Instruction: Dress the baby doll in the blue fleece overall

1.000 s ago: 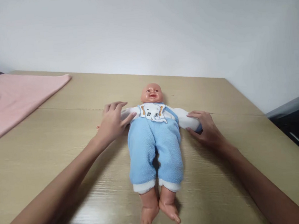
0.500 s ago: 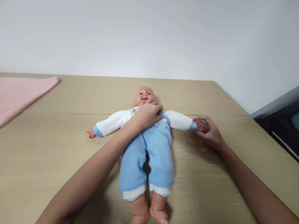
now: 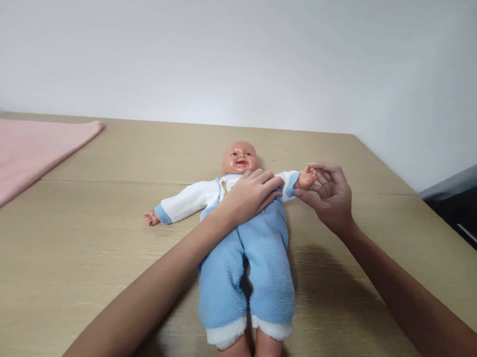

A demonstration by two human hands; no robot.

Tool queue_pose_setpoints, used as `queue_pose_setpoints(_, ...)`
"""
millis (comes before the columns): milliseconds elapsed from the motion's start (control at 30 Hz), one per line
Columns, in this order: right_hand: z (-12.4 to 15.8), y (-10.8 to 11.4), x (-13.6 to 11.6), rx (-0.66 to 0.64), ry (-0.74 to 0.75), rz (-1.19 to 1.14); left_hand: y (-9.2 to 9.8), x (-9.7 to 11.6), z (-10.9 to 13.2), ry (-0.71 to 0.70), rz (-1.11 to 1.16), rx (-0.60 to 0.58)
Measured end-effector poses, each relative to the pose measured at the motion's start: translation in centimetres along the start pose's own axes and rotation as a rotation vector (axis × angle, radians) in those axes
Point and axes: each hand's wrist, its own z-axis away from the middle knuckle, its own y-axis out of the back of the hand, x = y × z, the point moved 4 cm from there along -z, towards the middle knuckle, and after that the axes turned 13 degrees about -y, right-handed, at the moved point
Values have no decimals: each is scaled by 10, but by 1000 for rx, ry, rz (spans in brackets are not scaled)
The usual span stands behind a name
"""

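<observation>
A baby doll (image 3: 245, 266) in blue overalls and white sleeves lies on its back, its head away from me. Across its chest rests my left hand (image 3: 254, 195), palm down, fingers loosely spread over the top of the overalls. My right hand (image 3: 328, 196) is at the doll's forearm on the right, thumb under the blue cuff (image 3: 291, 185) and fingers behind the small plastic hand, which is raised off the table. The doll's other arm (image 3: 186, 202) stretches out flat to the left.
The wooden table (image 3: 103, 238) has a seam running across it. A pink cloth (image 3: 22, 157) lies at the far left. Behind the table stands a pale wall (image 3: 228, 53). Past the right edge is a dark object (image 3: 471, 198).
My right hand has lifted the doll's forearm and bent it inward and up. My left hand stays on the chest. The view has shifted slightly, with the doll now lower and further right.
</observation>
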Motion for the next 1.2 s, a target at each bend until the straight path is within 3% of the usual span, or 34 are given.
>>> queue_pose_setpoints(233,-25,-15,2,-14,-25,-59,9,1,9,-117,110,135)
queue_pose_setpoints(400,-14,-31,3,20,2,-26,13,6,12,-198,87,204)
queue_pose_setpoints(533,7,-46,0,-79,16,51,15,9,19,-188,49,243)
queue_pose_setpoints(667,12,-46,4,-153,-11,87,13,8,23,-151,56,250)
queue_pose_setpoints(867,2,-39,6,-328,-7,41,17,8,22,-208,291,475)
queue_pose_setpoints(1000,6,-34,-3,-403,18,90,18,4,19,-107,476,491)
queue_pose_setpoints(1200,22,-35,-8,-391,-63,124,10,-10,16,91,503,466)
